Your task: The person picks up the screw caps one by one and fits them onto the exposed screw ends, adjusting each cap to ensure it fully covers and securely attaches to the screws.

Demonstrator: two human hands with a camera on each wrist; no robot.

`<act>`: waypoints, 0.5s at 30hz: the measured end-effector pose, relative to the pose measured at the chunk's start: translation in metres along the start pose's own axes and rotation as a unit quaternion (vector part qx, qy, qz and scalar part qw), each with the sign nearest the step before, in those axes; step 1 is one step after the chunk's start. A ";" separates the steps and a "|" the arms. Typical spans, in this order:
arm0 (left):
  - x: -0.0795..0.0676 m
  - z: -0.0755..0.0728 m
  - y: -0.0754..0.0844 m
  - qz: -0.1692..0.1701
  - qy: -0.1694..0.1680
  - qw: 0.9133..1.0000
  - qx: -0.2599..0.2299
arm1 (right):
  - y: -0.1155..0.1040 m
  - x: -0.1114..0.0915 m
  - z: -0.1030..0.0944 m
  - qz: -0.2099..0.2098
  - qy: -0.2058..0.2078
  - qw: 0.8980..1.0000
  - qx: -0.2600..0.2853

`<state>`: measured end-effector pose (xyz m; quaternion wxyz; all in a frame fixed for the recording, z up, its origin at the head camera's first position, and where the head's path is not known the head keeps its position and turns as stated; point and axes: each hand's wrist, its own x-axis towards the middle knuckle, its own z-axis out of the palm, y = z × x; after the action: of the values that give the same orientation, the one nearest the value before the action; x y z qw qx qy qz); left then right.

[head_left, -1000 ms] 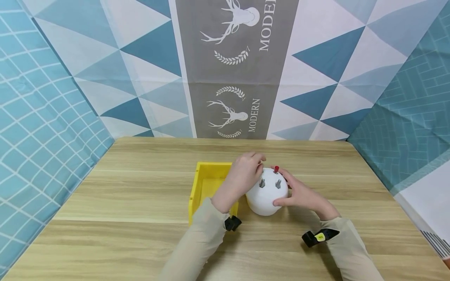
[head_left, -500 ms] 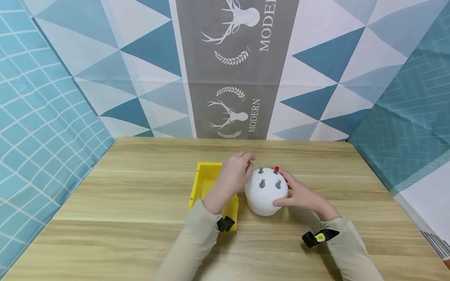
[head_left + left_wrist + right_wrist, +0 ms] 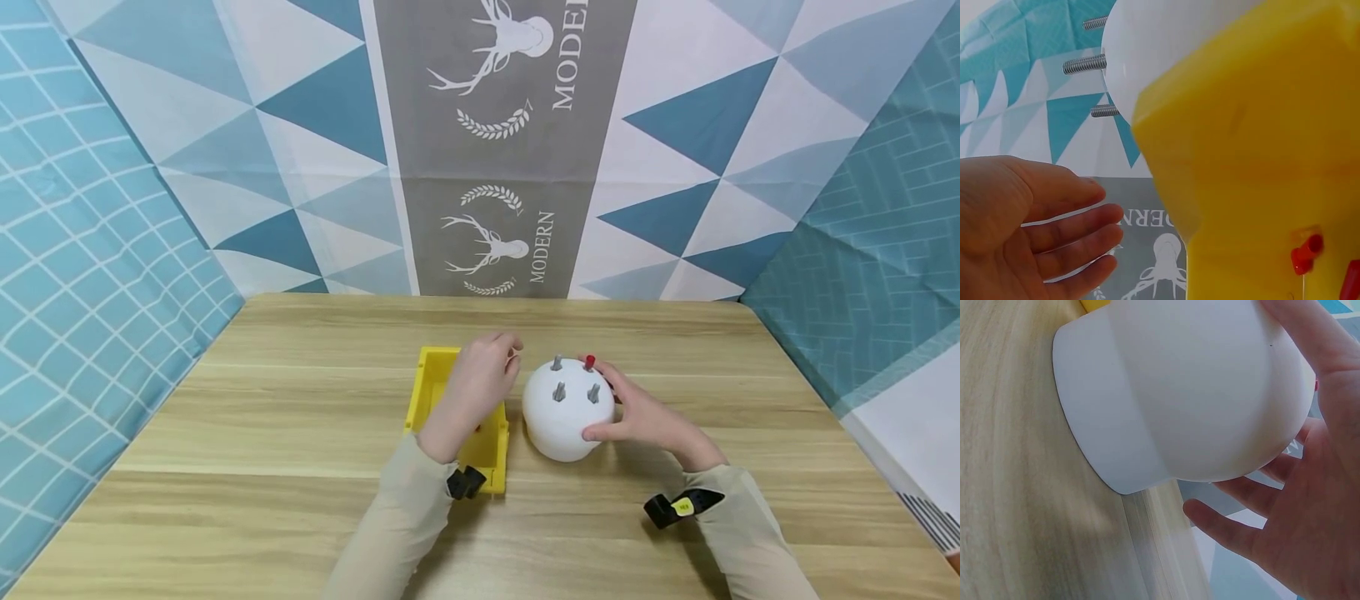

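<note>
A white dome-shaped body (image 3: 566,429) with several threaded metal studs on top stands on the table. One far stud carries a small red cap (image 3: 590,362); the others, such as this bare stud (image 3: 1085,64), show their threads. My right hand (image 3: 641,415) grips the dome from the right, thumb in front and fingers behind. In the right wrist view its smooth side (image 3: 1204,387) fills the middle. My left hand (image 3: 478,377) is above the yellow bin (image 3: 412,412), fingers loosely bent and holding nothing. Inside the bin lie red caps (image 3: 1307,251).
The yellow bin stands directly left of the dome, a narrow gap between them. Both are on a wooden table (image 3: 285,417). A patterned cloth backdrop (image 3: 510,150) rises behind the table's far edge. Black camera straps sit on both wrists.
My left hand has moved left, off the dome's studs and over the bin, uncovering the far left stud. My right hand and the dome have stayed in place.
</note>
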<state>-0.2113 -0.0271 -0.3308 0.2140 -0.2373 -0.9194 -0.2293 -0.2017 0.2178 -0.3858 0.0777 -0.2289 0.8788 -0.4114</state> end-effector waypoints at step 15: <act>-0.010 -0.001 -0.011 -0.028 -0.051 0.998 0.027 | 0.000 -0.001 0.000 0.005 0.004 1.000 -0.006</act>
<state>-0.2090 -0.0393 -0.3388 0.1670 -0.2166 -0.9413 -0.1978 -0.2009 0.2177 -0.3860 0.0743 -0.2234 0.8828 -0.4065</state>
